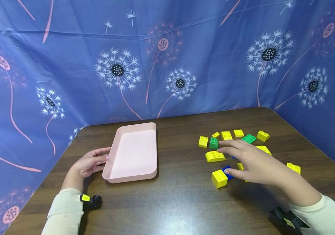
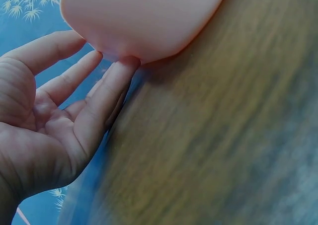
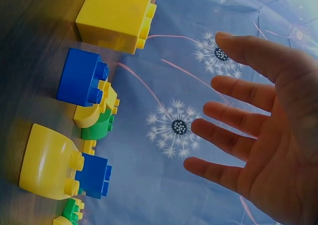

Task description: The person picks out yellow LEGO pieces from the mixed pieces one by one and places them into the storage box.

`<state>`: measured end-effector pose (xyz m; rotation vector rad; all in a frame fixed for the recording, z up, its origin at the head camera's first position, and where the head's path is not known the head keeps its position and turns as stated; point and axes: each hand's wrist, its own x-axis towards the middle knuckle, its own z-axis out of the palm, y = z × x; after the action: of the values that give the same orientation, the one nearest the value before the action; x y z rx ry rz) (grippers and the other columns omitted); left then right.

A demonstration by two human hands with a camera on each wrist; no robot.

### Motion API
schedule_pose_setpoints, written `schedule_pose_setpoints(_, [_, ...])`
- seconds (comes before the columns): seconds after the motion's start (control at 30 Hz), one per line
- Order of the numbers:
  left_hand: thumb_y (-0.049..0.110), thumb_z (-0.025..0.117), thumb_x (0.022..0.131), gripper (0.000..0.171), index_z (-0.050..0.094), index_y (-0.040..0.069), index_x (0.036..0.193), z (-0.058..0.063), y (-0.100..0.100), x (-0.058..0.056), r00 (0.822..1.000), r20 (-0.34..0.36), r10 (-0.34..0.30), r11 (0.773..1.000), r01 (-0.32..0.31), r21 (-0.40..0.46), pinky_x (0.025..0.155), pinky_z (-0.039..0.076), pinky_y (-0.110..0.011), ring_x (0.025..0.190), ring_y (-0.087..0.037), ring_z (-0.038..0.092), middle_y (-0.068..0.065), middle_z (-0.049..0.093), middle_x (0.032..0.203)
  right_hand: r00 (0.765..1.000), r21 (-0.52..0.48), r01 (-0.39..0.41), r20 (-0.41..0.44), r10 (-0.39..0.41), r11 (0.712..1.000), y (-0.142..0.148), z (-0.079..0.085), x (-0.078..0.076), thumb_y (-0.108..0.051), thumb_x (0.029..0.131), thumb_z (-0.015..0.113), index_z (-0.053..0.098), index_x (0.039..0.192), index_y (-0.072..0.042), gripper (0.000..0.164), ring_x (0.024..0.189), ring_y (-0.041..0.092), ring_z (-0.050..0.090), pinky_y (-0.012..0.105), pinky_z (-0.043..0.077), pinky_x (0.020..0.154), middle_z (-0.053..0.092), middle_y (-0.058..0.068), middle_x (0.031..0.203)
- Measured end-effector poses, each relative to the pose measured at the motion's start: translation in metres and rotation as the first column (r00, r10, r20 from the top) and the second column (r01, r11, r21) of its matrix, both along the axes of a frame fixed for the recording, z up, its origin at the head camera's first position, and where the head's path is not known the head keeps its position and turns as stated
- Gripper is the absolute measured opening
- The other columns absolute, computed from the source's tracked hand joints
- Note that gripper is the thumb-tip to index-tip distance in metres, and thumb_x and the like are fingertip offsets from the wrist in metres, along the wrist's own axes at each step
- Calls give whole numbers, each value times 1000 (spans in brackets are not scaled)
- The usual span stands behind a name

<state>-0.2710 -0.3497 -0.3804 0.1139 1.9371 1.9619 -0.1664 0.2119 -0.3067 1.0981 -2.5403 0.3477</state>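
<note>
A shallow pink tray (image 1: 138,153) lies on the left part of the table. My left hand (image 1: 92,163) is at its left side, fingertips touching the outer wall; the left wrist view shows those fingers (image 2: 62,86) extended and the palm holding nothing. Over a scatter of toy building blocks on the right, my right hand (image 1: 252,160) hovers with its fingers spread and relaxed. Nearest its thumb are a yellow block (image 1: 219,179) and a blue block (image 3: 78,77). In the right wrist view the fingers stand apart from every block. Some blocks are partly hidden under this hand.
Several more blocks spread behind and beside the right hand, among them a curved yellow one (image 1: 215,156), a green one (image 1: 248,139) and a yellow one (image 1: 294,168) far right. A blue dandelion-print cloth (image 1: 214,65) hangs along the brown table's (image 1: 144,209) back and sides.
</note>
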Motion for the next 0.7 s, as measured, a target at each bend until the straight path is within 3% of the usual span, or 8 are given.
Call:
schedule_pose_setpoints(0.33, [1, 53, 98, 45, 47, 4, 142, 4, 0, 2, 1000, -1, -13, 1000, 13, 14, 83, 55, -33, 96, -15, 66, -1, 67, 109, 984, 59, -22, 177, 12, 998, -6, -5, 2, -16, 77, 82, 66, 117, -8, 45, 115, 32, 56, 50, 49, 91, 60, 9, 125])
schedule_pose_setpoints(0.7, [-1, 53, 98, 42, 51, 6, 139, 6, 2, 4, 1000, 7, -7, 1000, 7, 29, 82, 55, -33, 95, -16, 67, -2, 67, 108, 965, 163, -93, 258, 49, 982, -20, -9, -5, -11, 71, 85, 70, 109, -11, 41, 107, 24, 57, 42, 51, 89, 61, 0, 113])
